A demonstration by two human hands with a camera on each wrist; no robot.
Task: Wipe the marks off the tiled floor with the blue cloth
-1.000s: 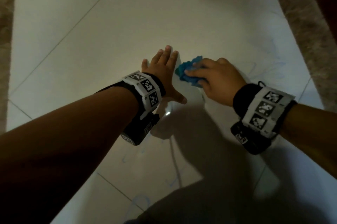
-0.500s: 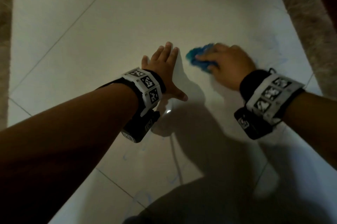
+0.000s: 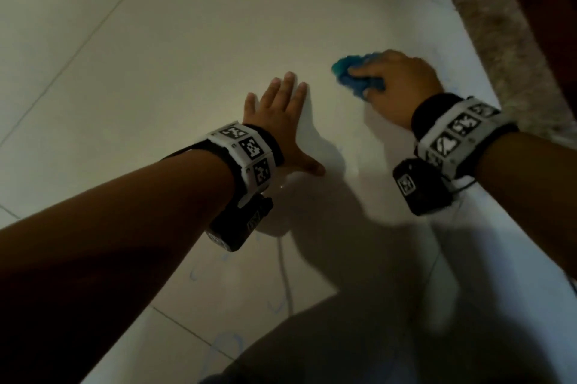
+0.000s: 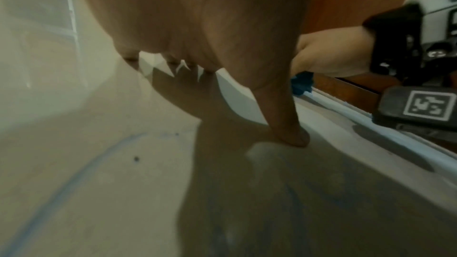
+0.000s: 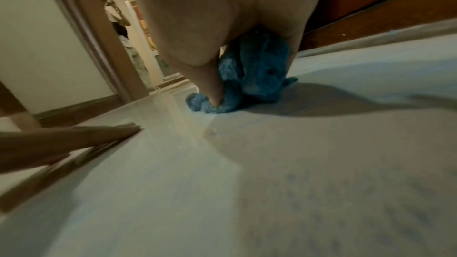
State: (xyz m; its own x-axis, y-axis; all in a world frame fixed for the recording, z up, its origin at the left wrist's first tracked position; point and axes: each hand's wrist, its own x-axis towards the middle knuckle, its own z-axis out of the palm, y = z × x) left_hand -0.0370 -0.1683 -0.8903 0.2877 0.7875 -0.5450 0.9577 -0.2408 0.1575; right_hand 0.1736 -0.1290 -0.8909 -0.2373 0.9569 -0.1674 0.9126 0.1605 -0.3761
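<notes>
Blue cloth (image 3: 354, 76), bunched into a wad, sits on the pale tiled floor (image 3: 156, 49) under the right hand (image 3: 398, 86). Fingers (image 3: 363, 71) of that hand curl over the top of the wad; in the right wrist view the thumb (image 5: 210, 85) digs into the near side of the cloth (image 5: 249, 77), so it is pinched and pressed down onto the tile. Cloth pokes out ahead of the fingertips and beside the thumb. Left hand (image 3: 281, 121) lies flat on the floor just beside the right, palm down, fingers (image 3: 288, 86) straight and slightly spread, thumb (image 3: 312, 168) angled out toward the right hand; it holds nothing. Left wrist view shows the fingertips (image 4: 131, 56) and thumb tip (image 4: 294, 138) touching the tile. Faint blue marks (image 3: 193, 274) show on the floor near the left forearm, and a long blue curved line (image 4: 74, 179) runs past the left palm. Both wrists wear bands with black-and-white square tags (image 3: 249, 149). A speckled stone strip (image 3: 499, 49) borders the tiles on the right, with dark wood (image 3: 543, 8) beyond it.
</notes>
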